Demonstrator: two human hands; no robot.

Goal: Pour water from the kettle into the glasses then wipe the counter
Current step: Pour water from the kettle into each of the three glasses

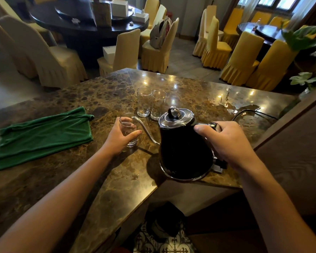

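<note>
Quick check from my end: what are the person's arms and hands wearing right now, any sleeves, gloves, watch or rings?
Nothing worn shows. Both forearms are bare from the bottom edge of the view up to the wrists, with no sleeves in sight. The left hand and the right hand have no gloves, and no watch, bracelet or ring is visible on either.

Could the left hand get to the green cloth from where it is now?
Probably yes: the cloth lies on bare counter beside the left hand, but that hand holds a glass it would have to release first.
</note>
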